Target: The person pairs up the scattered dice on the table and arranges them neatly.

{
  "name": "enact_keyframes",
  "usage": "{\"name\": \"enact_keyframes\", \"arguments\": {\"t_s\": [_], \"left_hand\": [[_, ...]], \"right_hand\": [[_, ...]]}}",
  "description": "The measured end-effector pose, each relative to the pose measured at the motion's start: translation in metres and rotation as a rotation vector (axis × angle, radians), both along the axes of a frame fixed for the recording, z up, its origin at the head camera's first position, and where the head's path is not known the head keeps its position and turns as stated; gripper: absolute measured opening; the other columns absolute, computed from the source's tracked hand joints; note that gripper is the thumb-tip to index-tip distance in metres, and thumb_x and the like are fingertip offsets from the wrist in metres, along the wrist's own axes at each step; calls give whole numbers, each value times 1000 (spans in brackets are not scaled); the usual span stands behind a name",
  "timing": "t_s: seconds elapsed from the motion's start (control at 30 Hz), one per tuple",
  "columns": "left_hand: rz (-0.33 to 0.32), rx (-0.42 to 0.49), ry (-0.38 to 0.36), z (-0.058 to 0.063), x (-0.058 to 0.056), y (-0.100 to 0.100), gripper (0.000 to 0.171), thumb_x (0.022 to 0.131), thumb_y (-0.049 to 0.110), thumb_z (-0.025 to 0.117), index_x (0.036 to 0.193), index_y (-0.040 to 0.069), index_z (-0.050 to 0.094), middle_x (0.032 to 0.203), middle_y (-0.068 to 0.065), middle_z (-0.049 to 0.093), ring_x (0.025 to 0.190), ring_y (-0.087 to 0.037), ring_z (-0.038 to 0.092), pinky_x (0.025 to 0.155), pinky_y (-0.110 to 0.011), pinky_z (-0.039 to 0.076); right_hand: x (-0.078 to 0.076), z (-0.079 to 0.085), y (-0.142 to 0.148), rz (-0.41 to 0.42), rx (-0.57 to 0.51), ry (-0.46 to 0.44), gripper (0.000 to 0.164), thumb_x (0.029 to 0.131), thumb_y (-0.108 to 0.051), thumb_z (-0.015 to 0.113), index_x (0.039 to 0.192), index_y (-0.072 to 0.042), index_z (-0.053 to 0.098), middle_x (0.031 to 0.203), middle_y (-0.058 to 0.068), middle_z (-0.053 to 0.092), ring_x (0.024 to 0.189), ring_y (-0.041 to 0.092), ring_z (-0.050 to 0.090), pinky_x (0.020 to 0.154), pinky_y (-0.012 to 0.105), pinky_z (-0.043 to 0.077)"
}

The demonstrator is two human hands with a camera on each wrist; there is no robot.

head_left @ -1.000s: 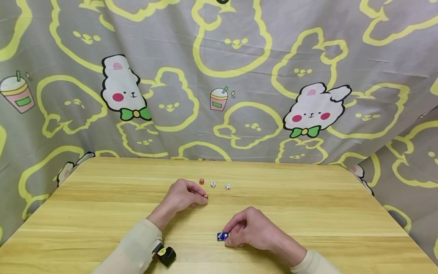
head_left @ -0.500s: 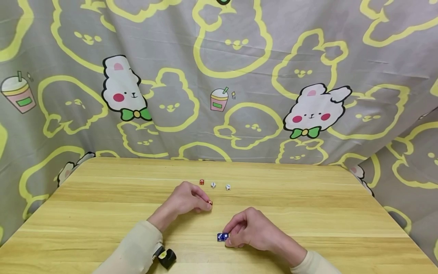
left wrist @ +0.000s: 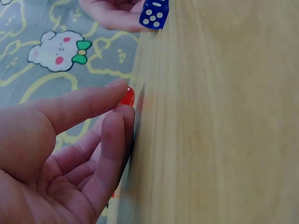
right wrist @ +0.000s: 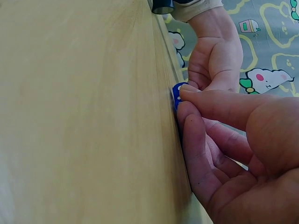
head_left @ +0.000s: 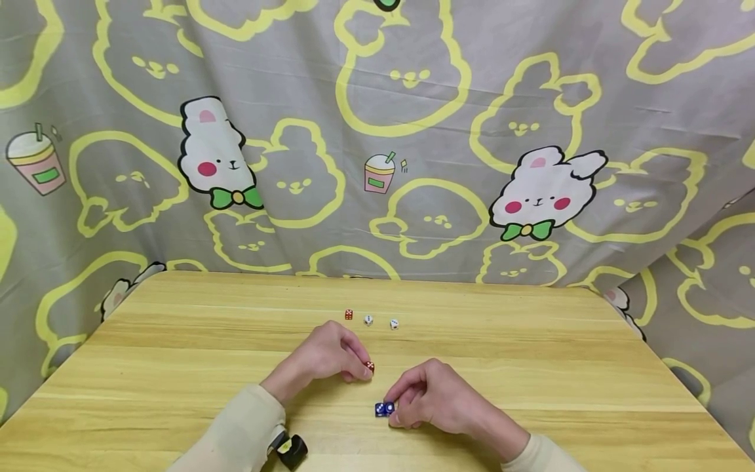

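Observation:
My left hand (head_left: 327,354) pinches a red die (head_left: 369,367) between thumb and fingertip, just above or on the table; the die's red edge shows past the fingers (left wrist: 112,135) in the left wrist view. Nearer the front, my right hand (head_left: 436,396) holds the right one of two blue dice (head_left: 380,410) between thumb and fingers. The two blue dice sit side by side, touching, on the wooden table (head_left: 531,341). In the right wrist view the thumb and fingers partly cover the blue die (right wrist: 177,95).
Behind my hands stand another red die (head_left: 348,314) and two white dice, one in the middle (head_left: 368,320) and one on the right (head_left: 394,324). A black wrist camera (head_left: 291,451) is strapped to my left forearm. A patterned curtain (head_left: 413,151) borders the table's back.
My left hand has come nearer and to the right with the red die, closer to the blue pair. The right hand and the blue dice have stayed in place.

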State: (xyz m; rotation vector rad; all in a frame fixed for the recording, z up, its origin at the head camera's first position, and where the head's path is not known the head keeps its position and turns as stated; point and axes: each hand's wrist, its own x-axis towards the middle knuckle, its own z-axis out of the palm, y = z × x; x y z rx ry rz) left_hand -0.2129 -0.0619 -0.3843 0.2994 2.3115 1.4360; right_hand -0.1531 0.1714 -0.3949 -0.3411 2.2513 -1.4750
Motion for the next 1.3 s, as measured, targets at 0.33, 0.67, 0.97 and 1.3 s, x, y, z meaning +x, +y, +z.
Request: {"name": "enact_keyframes", "arguments": {"t_s": [0.33,0.67,0.97,1.3], "left_hand": [[-34,6,-17,0,3,4,19,75,3,93,86,4,77,75,-7,80,60,-13,70,61,-27,60],[-45,-3,-36,-3,4,6,19,75,2,93,85,4,77,74,-7,79,58,-13,70,59,-28,61],[-62,26,-49,-3,4,5,18,75,0,92,85,3,77,75,-7,79,59,-12,70,60,-28,62],[-87,42,-66,-4,2,3,19,74,-1,92,87,2,77,78,-8,80,60,-11,70,60,-27,62]], "right_hand": [[0,-1,1,4,12,13,20,77,-2,89,96,-8,82,77,4,77,63,9,63,55,18,47],[0,-1,0,6,4,9,19,78,-2,89,95,-8,83,76,4,76,63,9,62,56,19,48],[-1,-1,0,10,0,6,19,78,-2,89,94,-8,83,75,4,75,62,8,61,56,18,47],[0,1,1,15,5,3,18,78,-3,89,94,-9,83,73,1,74,63,8,61,56,18,48]]}}
